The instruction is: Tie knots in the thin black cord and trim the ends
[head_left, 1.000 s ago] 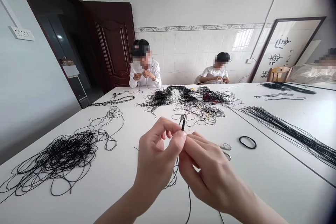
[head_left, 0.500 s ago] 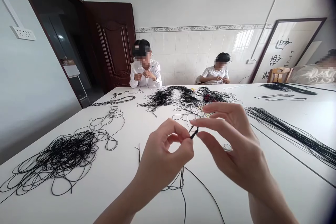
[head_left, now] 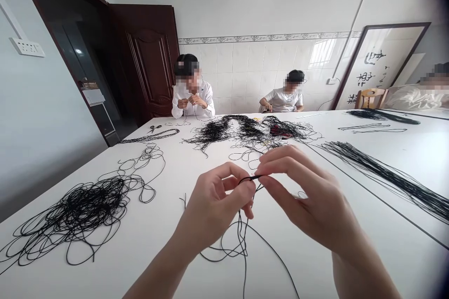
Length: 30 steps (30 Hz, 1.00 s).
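Left fingers [head_left: 229, 174] curled, thumb and forefinger pinching a black cord [head_left: 249, 178] above the counter; right fingers [head_left: 287, 161] pressed together, tips pinching the same cord just beside the left thumb; left hand [head_left: 210, 210] and right hand [head_left: 310, 201] close together, the cord's slack hanging below them in loops [head_left: 228, 252] onto the white counter [head_left: 315, 261]; near left, a tangled heap of black cord [head_left: 80, 215]; right, a bundle of straight black cords [head_left: 382, 175]; far, a snarled cord mass [head_left: 217, 131]; far left, scissors [head_left: 155, 128]; beyond the counter, two seated co-workers [head_left: 191, 96] [head_left: 286, 98], hands raised before them.
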Each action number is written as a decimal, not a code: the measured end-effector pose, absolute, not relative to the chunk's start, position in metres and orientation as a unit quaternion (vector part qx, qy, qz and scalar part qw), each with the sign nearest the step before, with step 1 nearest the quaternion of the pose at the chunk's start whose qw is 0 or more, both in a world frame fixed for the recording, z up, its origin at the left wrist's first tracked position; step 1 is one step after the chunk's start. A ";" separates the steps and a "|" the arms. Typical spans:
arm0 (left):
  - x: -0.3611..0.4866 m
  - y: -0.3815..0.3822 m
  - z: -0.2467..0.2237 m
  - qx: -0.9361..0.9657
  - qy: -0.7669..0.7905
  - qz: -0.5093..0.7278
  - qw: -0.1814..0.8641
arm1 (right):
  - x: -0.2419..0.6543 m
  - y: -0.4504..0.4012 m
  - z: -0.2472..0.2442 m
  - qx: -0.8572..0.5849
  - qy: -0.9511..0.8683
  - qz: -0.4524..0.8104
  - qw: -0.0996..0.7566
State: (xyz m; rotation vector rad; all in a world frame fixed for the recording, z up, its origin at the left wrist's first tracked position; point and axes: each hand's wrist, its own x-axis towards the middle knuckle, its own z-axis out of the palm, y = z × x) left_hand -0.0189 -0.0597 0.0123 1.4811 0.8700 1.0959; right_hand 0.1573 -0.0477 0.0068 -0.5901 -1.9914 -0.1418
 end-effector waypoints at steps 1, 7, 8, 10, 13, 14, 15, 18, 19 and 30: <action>-0.018 -0.060 0.013 0.625 0.366 0.464 0.510 | 0.157 -0.047 0.006 -0.245 -0.825 -0.060 0.505; -0.017 -0.059 0.013 0.644 0.325 0.507 0.472 | 0.157 -0.049 0.006 -0.244 -0.820 -0.069 0.513; -0.018 -0.059 0.013 0.643 0.319 0.508 0.475 | 0.157 -0.049 0.006 -0.243 -0.820 -0.070 0.513; -0.018 -0.059 0.012 0.645 0.318 0.509 0.473 | 0.157 -0.049 0.007 -0.244 -0.820 -0.073 0.513; -0.018 -0.060 0.012 0.651 0.328 0.512 0.455 | 0.155 -0.050 0.007 -0.253 -0.819 -0.081 0.510; -0.017 -0.060 0.011 0.649 0.329 0.516 0.452 | 0.154 -0.050 0.006 -0.254 -0.817 -0.082 0.511; -0.017 -0.060 0.011 0.644 0.330 0.522 0.451 | 0.153 -0.051 0.006 -0.258 -0.813 -0.080 0.517; -0.016 -0.060 0.010 0.617 0.338 0.541 0.460 | 0.152 -0.054 0.004 -0.279 -0.786 -0.061 0.549; -0.016 -0.059 0.010 0.609 0.340 0.549 0.461 | 0.152 -0.053 0.004 -0.288 -0.775 -0.046 0.561; -0.035 -0.052 0.004 0.599 0.347 0.582 0.426 | 0.099 0.053 0.042 -0.395 -0.772 0.344 0.361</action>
